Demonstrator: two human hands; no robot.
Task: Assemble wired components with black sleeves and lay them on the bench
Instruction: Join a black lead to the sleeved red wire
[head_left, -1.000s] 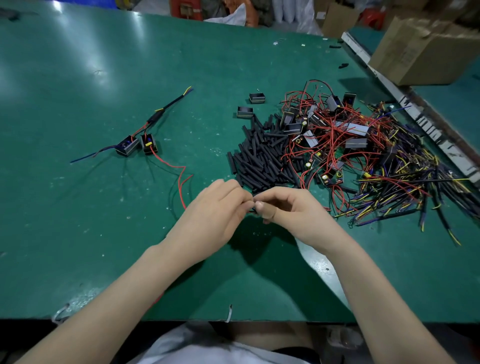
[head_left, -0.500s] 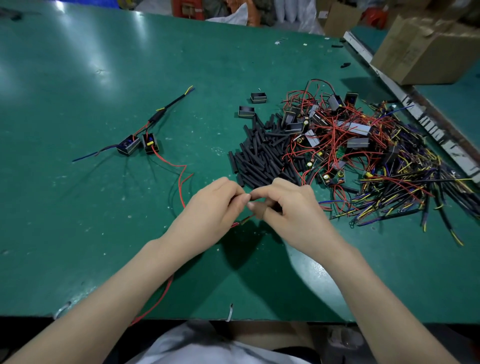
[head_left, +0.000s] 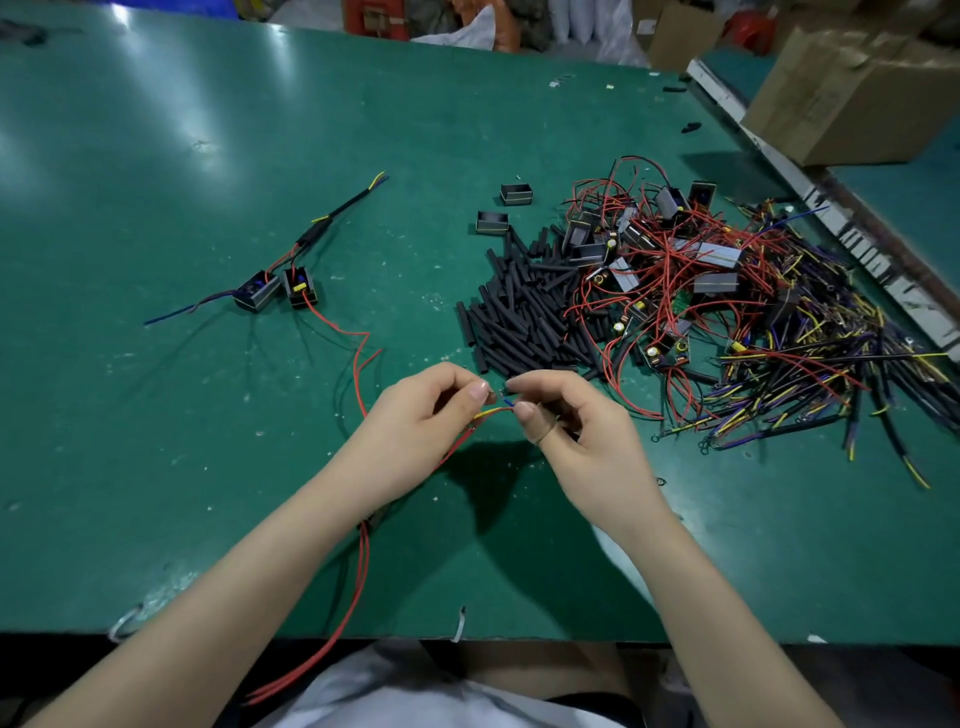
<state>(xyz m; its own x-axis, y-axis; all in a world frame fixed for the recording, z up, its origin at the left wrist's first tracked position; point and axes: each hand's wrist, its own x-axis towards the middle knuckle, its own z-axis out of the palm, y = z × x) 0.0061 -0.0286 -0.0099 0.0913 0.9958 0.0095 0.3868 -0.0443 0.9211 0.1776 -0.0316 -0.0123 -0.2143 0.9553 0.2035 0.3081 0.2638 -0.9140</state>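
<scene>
My left hand (head_left: 415, 421) and my right hand (head_left: 576, 431) meet just above the green bench (head_left: 208, 467), fingertips almost touching. Between them run thin wire ends (head_left: 496, 412), yellow, red and blue; each hand pinches them. Red wires (head_left: 358, 582) trail from under my left hand down past the bench's front edge. Two finished components (head_left: 275, 288) with black boxes and a sleeved lead lie at the left. A heap of black sleeves (head_left: 519, 317) lies just beyond my hands.
A tangle of red wires with small boxes and circuit boards (head_left: 670, 270) lies right of the sleeves. Sleeved yellow and blue leads (head_left: 810, 384) spread further right. Two empty black boxes (head_left: 504, 208) sit behind the sleeves. A cardboard box (head_left: 852, 88) stands at the back right.
My hands have drawn slightly apart and risen toward the sleeves, exposing the yellow, red and blue wire ends between my fingertips. The red wires now trail under my left wrist.
</scene>
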